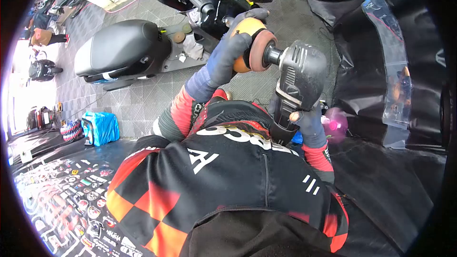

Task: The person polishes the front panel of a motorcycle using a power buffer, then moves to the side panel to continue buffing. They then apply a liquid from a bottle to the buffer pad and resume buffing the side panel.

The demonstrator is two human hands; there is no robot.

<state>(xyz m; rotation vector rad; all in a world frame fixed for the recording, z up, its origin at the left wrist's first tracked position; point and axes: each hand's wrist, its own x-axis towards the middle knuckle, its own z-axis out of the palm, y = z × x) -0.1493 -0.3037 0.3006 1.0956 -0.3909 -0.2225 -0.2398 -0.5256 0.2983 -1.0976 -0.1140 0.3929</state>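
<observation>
My right hand (309, 126), in a dark glove, is wrapped round the handle of a black power polisher (302, 71). The tool's reddish round pad (263, 50) faces left. Pressed close to that pad is a rounded orange piece that looks like a foam polishing pad (242, 65). My gloved left hand (228, 54) grips this orange piece, its fingers curled over it from the left and top. Part of the orange piece is hidden behind the glove.
A scooter (126, 50) with a dark seat stands ahead, with a cloth (193, 47) and small round pads on its floorboard. Black sheeting (366, 90) hangs at the right. A blue bag (101, 128) sits at left, and a blurred pink object (335, 123) beside my right wrist.
</observation>
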